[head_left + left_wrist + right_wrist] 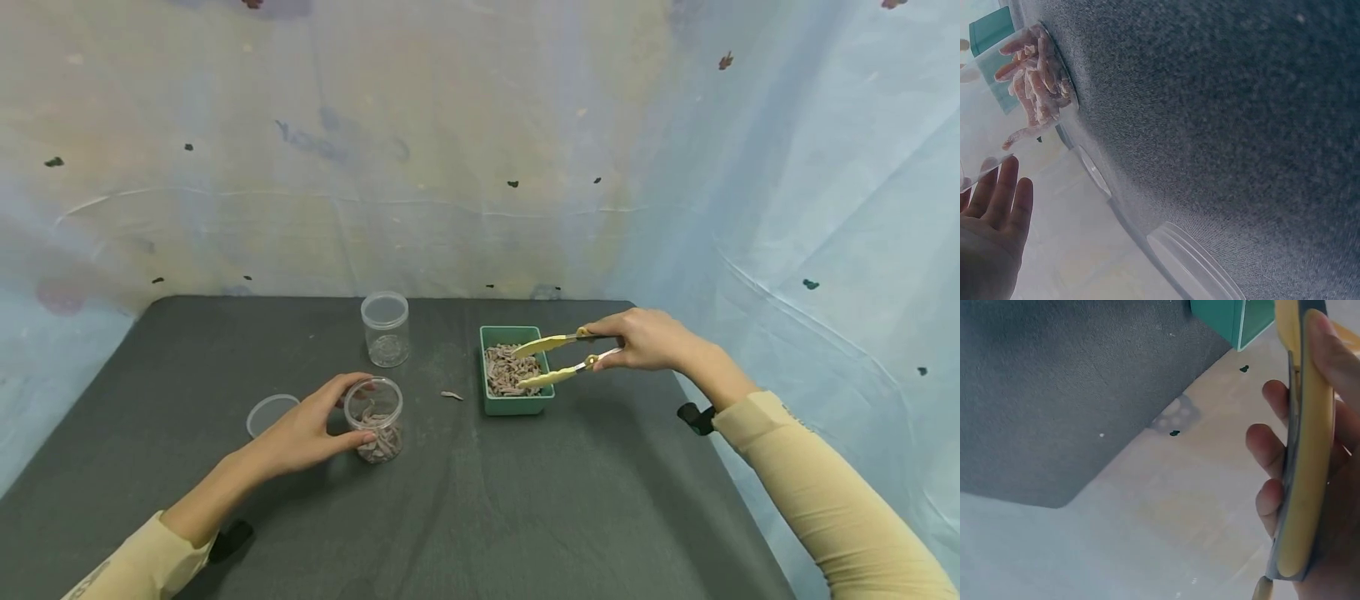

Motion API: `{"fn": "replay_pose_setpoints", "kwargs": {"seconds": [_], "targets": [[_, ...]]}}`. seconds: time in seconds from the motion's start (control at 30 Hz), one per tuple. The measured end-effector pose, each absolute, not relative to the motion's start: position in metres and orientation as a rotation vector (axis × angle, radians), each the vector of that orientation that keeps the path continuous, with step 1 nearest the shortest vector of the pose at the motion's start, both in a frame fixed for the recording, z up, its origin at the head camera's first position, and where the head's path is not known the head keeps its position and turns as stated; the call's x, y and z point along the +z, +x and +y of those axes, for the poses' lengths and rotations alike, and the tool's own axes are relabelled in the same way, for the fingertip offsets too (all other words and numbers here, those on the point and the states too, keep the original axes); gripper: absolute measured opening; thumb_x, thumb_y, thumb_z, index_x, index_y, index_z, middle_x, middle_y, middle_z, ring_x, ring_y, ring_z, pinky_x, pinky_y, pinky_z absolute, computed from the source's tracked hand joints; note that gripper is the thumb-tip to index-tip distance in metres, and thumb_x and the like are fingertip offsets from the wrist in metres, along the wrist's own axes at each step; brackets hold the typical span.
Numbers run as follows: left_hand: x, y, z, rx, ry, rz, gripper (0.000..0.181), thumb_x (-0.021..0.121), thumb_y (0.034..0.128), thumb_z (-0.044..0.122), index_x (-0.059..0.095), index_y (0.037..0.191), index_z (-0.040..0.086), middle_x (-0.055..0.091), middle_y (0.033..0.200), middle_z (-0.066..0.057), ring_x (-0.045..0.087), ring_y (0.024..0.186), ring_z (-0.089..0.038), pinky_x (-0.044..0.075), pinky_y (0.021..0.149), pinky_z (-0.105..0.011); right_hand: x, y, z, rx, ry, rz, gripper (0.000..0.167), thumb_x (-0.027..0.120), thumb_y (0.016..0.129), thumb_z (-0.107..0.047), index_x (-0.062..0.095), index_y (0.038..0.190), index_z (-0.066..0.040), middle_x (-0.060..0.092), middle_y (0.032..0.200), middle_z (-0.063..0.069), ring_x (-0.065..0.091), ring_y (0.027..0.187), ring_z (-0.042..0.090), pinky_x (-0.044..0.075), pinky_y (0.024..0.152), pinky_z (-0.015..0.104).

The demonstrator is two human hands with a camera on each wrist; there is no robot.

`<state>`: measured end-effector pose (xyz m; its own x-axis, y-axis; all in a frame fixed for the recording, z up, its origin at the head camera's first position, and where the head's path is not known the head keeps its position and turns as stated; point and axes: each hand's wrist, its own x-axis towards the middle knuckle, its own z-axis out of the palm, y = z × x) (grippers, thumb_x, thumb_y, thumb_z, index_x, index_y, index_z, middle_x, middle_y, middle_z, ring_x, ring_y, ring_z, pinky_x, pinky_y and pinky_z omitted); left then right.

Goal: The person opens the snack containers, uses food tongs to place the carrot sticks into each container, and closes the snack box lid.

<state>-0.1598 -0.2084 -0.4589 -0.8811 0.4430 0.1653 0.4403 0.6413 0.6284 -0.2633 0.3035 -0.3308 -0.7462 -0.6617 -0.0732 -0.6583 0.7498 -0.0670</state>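
My left hand (303,429) holds a transparent plastic jar (375,404) at its side, thumb on the near side and fingers on the far side. Several brownish stick-like pieces (1038,81) lie in the bottom of that jar, which has no lid on. In my right hand (648,340) is a pair of tongs with yellow tips (543,345), spread apart over a green rectangular container (519,407). That container is filled with similar short pieces (506,371). In the right wrist view my fingers and thumb wrap round the tongs' yellow handle (1310,462).
A second transparent jar (386,329) stands behind the held one. A round transparent lid (270,414) lies left of it, partly behind my left hand. One loose piece (452,395) rests on the dark table (465,517) between jar and container. Hanging sheets (420,167) enclose the table.
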Motion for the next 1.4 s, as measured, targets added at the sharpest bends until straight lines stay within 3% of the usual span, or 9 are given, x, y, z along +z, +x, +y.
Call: {"fn": "replay_pose_setpoints", "kwargs": {"seconds": [0.07, 0.17, 0.27, 0.37, 0.57, 0.93, 1.17, 1.4], "targets": [[-0.459, -0.160, -0.208, 1.086, 0.763, 2.840, 0.080, 0.076, 0.0928, 0.053, 0.040, 0.156, 0.019, 0.053, 0.146, -0.008, 0.059, 0.124, -0.034, 0.051, 0.095, -0.055, -0.328, -0.265, 0.301, -0.010, -1.068, 2.829, 0.063, 0.085, 0.086, -0.042, 0.068, 0.138, -0.010, 0.072, 0.129, 0.010, 0.058, 0.070, 0.007, 0.046, 0.058, 0.032], [-0.460, -0.160, -0.207, 1.081, 0.763, 2.842, 0.080, 0.076, 0.0928, 0.053, 0.040, 0.156, 0.019, 0.053, 0.146, -0.008, 0.059, 0.124, -0.033, 0.051, 0.095, -0.055, -0.324, -0.268, 0.296, 0.076, -1.040, 2.790, 0.065, 0.084, 0.087, -0.046, 0.067, 0.141, -0.013, 0.070, 0.132, 0.010, 0.070, 0.091, 0.019, 0.054, 0.065, 0.038], [-0.460, -0.160, -0.207, 1.078, 0.761, 2.845, 0.081, 0.076, 0.0928, 0.053, 0.039, 0.156, 0.019, 0.053, 0.146, -0.008, 0.059, 0.125, -0.033, 0.051, 0.095, -0.055, -0.322, -0.270, 0.289, 0.149, -1.014, 2.764, 0.067, 0.083, 0.087, -0.046, 0.065, 0.143, -0.014, 0.067, 0.137, 0.013, 0.068, 0.117, 0.034, 0.058, 0.077, 0.049], [-0.460, -0.160, -0.206, 1.083, 0.763, 2.845, 0.081, 0.077, 0.0926, 0.053, 0.039, 0.156, 0.019, 0.052, 0.147, -0.008, 0.059, 0.125, -0.032, 0.051, 0.095, -0.055, -0.325, -0.273, 0.282, 0.204, -1.029, 2.755, 0.069, 0.083, 0.088, -0.046, 0.063, 0.145, -0.013, 0.065, 0.140, 0.015, 0.066, 0.121, 0.036, 0.058, 0.084, 0.053], [-0.461, -0.160, -0.204, 1.083, 0.766, 2.839, 0.082, 0.076, 0.0923, 0.054, 0.039, 0.156, 0.018, 0.052, 0.147, -0.008, 0.059, 0.125, -0.031, 0.051, 0.095, -0.055, -0.332, -0.273, 0.275, 0.235, -1.081, 2.749, 0.066, 0.082, 0.089, -0.040, 0.063, 0.145, -0.010, 0.064, 0.141, 0.016, 0.067, 0.120, 0.037, 0.058, 0.089, 0.053], [-0.460, -0.160, -0.204, 1.102, 0.778, 2.833, 0.083, 0.077, 0.0922, 0.053, 0.039, 0.156, 0.017, 0.052, 0.147, -0.007, 0.058, 0.126, -0.033, 0.051, 0.095, -0.056, -0.337, -0.268, 0.277, 0.245, -1.193, 2.809, 0.054, 0.082, 0.091, -0.035, 0.070, 0.137, -0.010, 0.070, 0.132, 0.014, 0.074, 0.102, 0.030, 0.059, 0.070, 0.043], [-0.460, -0.160, -0.204, 1.084, 0.779, 2.838, 0.082, 0.076, 0.0926, 0.053, 0.039, 0.156, 0.018, 0.053, 0.146, -0.008, 0.059, 0.125, -0.033, 0.051, 0.094, -0.055, -0.341, -0.264, 0.280, 0.167, -1.183, 2.862, 0.048, 0.082, 0.090, -0.037, 0.074, 0.131, -0.013, 0.074, 0.126, 0.010, 0.075, 0.093, 0.026, 0.054, 0.059, 0.035], [-0.460, -0.161, -0.206, 1.086, 0.784, 2.843, 0.081, 0.077, 0.0926, 0.051, 0.039, 0.156, 0.017, 0.053, 0.145, -0.007, 0.059, 0.125, -0.033, 0.051, 0.094, -0.056, -0.347, -0.260, 0.288, 0.066, -1.193, 2.915, 0.048, 0.081, 0.090, -0.039, 0.075, 0.130, -0.014, 0.075, 0.124, 0.010, 0.075, 0.091, 0.024, 0.052, 0.056, 0.032]]}}
